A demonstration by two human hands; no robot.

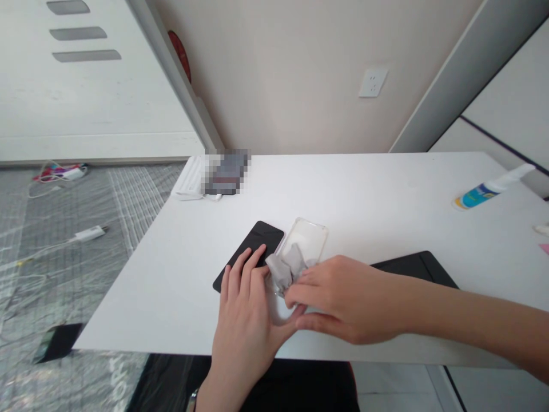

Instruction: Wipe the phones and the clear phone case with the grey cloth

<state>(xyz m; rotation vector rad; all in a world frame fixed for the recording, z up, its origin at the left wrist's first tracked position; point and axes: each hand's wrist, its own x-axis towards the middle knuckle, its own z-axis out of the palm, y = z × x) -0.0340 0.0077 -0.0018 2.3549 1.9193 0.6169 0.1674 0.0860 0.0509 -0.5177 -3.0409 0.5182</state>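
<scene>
Grey cloth (286,269) pinched in right hand (343,300) on clear case (309,236), left hand (246,315) flat on phone (259,240), probably tablet (412,264) behind.

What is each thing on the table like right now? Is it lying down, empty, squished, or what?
phone: lying flat, dark side up.
case: empty, lying beside the phone.
cloth: crumpled, pressed onto the case.
bottle: lying on its side.
left hand: flat, fingers resting on the phone.
right hand: pinching the cloth.
</scene>
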